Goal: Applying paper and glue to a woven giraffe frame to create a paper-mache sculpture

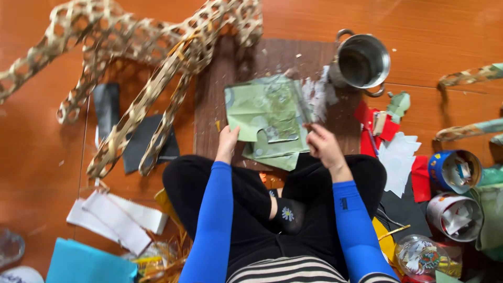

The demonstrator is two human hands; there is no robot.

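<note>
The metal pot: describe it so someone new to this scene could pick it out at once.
Start at the dark brown board on the orange floor, ahead of the seated person's knees. At its far right corner stands the metal pot. It is the only shiny silver vessel, with two loop handles, unlike the paper-wrapped cans at the right edge.

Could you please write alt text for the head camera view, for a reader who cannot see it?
A person sitting cross-legged on a wooden floor holds green paper sheets with the left hand, while the right hand works a thin tool on them. A woven bamboo frame, a steel pot and paper scraps lie around.
</note>
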